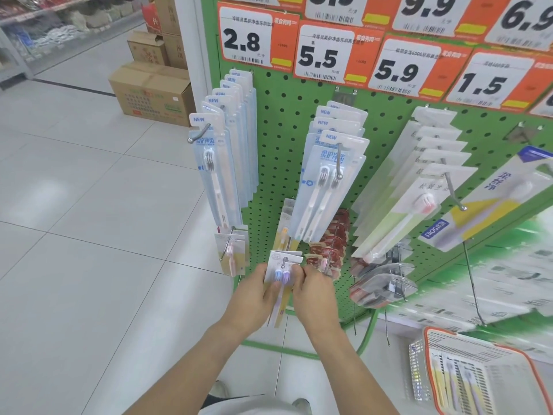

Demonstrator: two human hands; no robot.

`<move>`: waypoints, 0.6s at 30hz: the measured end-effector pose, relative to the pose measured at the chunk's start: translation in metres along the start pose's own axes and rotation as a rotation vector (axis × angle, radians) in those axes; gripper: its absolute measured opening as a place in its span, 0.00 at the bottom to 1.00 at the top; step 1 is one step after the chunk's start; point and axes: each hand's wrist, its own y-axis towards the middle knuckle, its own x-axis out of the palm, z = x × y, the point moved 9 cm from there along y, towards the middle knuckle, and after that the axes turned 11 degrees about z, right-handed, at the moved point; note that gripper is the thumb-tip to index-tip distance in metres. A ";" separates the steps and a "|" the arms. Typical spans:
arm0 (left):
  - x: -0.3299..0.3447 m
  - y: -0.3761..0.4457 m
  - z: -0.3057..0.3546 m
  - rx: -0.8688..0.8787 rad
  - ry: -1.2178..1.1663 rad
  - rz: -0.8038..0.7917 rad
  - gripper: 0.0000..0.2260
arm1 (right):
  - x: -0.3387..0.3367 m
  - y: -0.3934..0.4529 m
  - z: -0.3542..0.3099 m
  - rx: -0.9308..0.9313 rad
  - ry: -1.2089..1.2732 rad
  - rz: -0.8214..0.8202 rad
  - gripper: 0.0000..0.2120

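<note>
- Both hands are low on the green pegboard, and between them is a toothbrush pack, a two-brush card with one blue head and one purple.
- Left hand: its grip is closed on the pack's left edge, thumb lying over the front of the card.
- Right hand: its grip pinches the pack's right edge up near the top, just beside the brush heads.
- The pack stands close to upright, its long axis running up and down with a slight lean.
- Header is at the top, bristle heads just below it, and the handles point down towards the floor, passing between the two hands.
- The printed face is turned out from the board, towards the camera.
- The header sits right at a metal hook, whose end shows in front of the card. Whether the card hangs fully on it, I can't tell.
- Neighbours: a pink-brush pack on the peg just to the left, and red-printed packs just to the right.
- Higher up hang rows of "NEW" packs under price tags reading 2.8, 5.5 and 5.9.
- Bottom right is an orange-rimmed basket with more brush packs lying in it, well apart from the hands.
</note>
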 end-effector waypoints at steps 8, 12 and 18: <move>0.002 0.015 0.002 0.153 0.340 -0.134 0.17 | -0.001 0.005 -0.004 0.029 -0.095 -0.052 0.11; 0.002 0.024 0.005 0.140 0.401 -0.191 0.15 | -0.020 0.004 -0.025 -0.061 0.092 0.059 0.21; -0.005 0.040 0.005 0.102 0.407 -0.211 0.20 | -0.031 0.017 -0.030 -0.147 0.192 0.123 0.11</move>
